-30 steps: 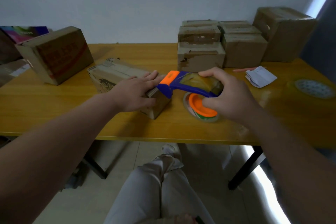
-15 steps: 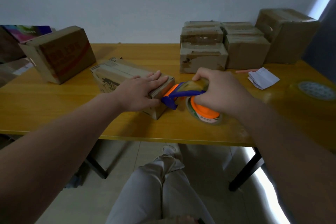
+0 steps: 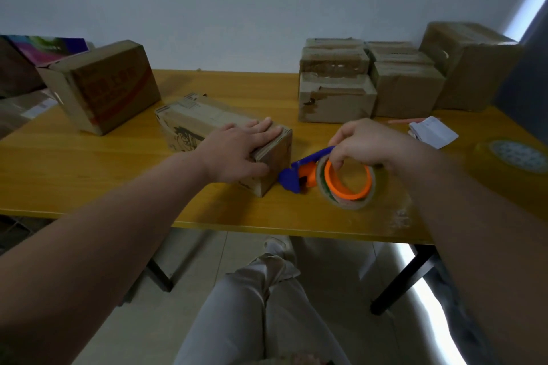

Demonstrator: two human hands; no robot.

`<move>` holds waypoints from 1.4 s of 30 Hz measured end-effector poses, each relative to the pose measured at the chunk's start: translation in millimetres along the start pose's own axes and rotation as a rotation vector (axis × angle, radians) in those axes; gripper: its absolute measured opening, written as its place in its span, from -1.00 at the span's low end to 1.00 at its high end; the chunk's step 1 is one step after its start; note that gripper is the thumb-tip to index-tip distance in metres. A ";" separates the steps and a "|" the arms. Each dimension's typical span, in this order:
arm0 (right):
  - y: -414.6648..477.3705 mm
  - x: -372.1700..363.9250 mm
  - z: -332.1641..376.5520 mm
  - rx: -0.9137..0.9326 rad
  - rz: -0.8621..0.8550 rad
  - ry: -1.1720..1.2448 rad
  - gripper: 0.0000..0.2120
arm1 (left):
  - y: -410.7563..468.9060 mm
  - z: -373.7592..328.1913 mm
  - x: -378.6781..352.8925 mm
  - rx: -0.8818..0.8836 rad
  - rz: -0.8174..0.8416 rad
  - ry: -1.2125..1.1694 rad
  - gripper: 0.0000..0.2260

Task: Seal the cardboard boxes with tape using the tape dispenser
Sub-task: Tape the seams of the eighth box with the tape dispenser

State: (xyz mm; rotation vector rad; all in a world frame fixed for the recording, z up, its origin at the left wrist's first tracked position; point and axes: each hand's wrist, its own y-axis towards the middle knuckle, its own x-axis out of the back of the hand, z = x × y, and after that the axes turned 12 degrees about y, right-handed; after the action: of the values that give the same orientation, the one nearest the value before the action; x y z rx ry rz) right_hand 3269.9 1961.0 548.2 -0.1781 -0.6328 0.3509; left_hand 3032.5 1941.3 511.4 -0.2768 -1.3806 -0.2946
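Observation:
A long, low cardboard box lies at an angle on the yellow table. My left hand presses flat on the box's near right end, fingers spread. My right hand grips the blue and orange tape dispenser from above. The dispenser's blue nose touches the lower part of the box's end face. Its tape roll with an orange core rests on the tabletop under my fingers.
A bigger cardboard box stands at the left back. A stack of taped boxes and a large box stand at the right back. Folded white paper and a spare tape roll lie at the right.
My right hand has drawn the dispenser down from the box's top edge, along the end face, to the tabletop. My left hand has stayed pressed on the box.

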 end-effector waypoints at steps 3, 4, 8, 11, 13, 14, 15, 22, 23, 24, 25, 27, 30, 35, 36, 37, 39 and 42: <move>-0.1 11.5 -6.5 0.029 -0.118 0.024 -0.70 | -2.9 -0.1 3.1 -0.035 0.029 -0.061 -0.30; -0.2 16.8 -9.4 0.051 -0.185 0.030 -0.67 | -5.5 1.1 4.9 -0.053 0.055 -0.097 -0.28; 0.1 23.0 -25.0 0.101 -0.403 0.073 -0.54 | -15.0 3.5 12.0 -0.072 0.054 -0.287 -0.37; 1.2 13.8 -31.8 0.141 -0.502 0.094 -0.41 | -9.6 -13.5 10.9 0.114 -0.141 -0.252 -0.53; 2.2 7.7 -33.2 0.162 -0.549 0.137 -0.35 | -1.0 -29.7 5.5 0.237 -0.147 -0.116 -0.44; 2.7 5.1 -33.6 0.171 -0.567 0.161 -0.32 | 2.7 -36.5 2.1 0.264 -0.136 -0.050 -0.42; 2.8 2.9 -33.9 0.181 -0.578 0.182 -0.31 | 5.4 -41.6 -1.5 0.278 -0.131 0.005 -0.41; 1.8 -7.0 -34.1 0.244 -0.546 0.364 -0.32 | 5.8 -39.7 -9.8 0.226 -0.122 0.091 -0.33; 1.3 -7.6 -33.8 0.255 -0.538 0.397 -0.32 | 4.0 -37.6 -9.4 0.202 -0.121 0.088 -0.31; 0.7 -7.2 -33.5 0.266 -0.528 0.431 -0.33 | 2.0 -34.7 -9.0 0.175 -0.116 0.081 -0.29; -0.2 -6.5 -33.2 0.278 -0.516 0.467 -0.35 | -0.9 -31.5 -8.3 0.142 -0.102 0.068 -0.27; -2.4 -3.7 -32.5 0.296 -0.474 0.556 -0.38 | -7.2 -23.3 -6.7 0.043 -0.068 0.054 -0.25; -4.7 1.2 -32.9 0.317 -0.385 0.660 -0.44 | -16.7 -10.2 -0.6 -0.080 0.013 -0.005 -0.23; -7.1 3.0 -32.6 0.401 -0.240 0.668 -0.47 | -26.2 -1.5 11.7 -0.143 0.075 -0.208 -0.28; -7.4 2.5 -32.4 0.422 -0.218 0.662 -0.46 | -28.0 0.4 13.7 -0.134 0.065 -0.242 -0.30; -7.7 1.9 -32.6 0.441 -0.197 0.660 -0.45 | -30.0 2.0 15.4 -0.107 0.044 -0.294 -0.36; -8.1 1.4 -32.6 0.482 -0.163 0.667 -0.44 | -32.7 2.5 20.9 0.042 -0.084 -0.471 -0.55; -8.0 -0.7 -31.6 0.532 -0.126 0.672 -0.42 | -31.9 -4.2 32.4 0.444 -0.317 -0.977 -0.78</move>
State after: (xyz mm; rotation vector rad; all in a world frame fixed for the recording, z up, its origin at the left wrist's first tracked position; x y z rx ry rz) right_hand 3290.6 1951.6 524.9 0.2504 0.1243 0.3020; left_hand 3030.0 1908.6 543.2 0.2167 -2.4132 -0.0916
